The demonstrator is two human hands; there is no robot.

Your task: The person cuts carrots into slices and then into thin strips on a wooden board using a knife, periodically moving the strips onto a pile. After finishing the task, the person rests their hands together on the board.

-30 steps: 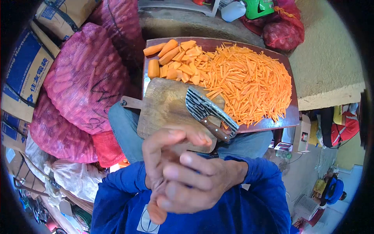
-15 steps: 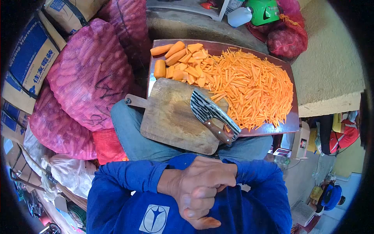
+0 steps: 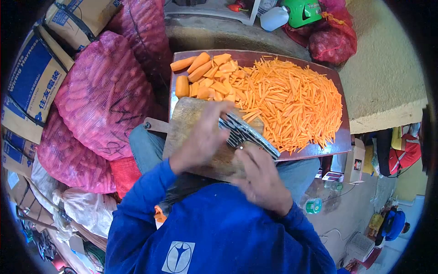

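A wooden cutting board point(image 3: 200, 157) lies across my lap and the near edge of the table. A cleaver point(image 3: 248, 133) with a black-and-white patterned blade rests slanted on its right side. My right hand point(image 3: 264, 180) has its fingers around the cleaver's handle, mostly hiding it. Over the board, my left hand point(image 3: 203, 132) is slightly blurred, thumb and fingers apart beside the blade's tip, holding nothing. Beyond the board lie carrot slices point(image 3: 219, 82), with a large heap of carrot sticks point(image 3: 296, 105) to the right. Several peeled whole or cut carrots point(image 3: 198, 63) sit at the far left corner.
The low reddish table point(image 3: 343, 132) carries the carrots. Pink mesh sacks point(image 3: 107, 93) crowd the left side, beside cardboard boxes point(image 3: 32, 86). A concrete ledge point(image 3: 383, 86) stands at the right. A red net bag point(image 3: 333, 43) and a green container point(image 3: 303, 11) are at the back.
My hands were clasped together at my chest. They have separated and moved forward: the left over the board, the right onto the cleaver's handle. The view has shifted slightly.
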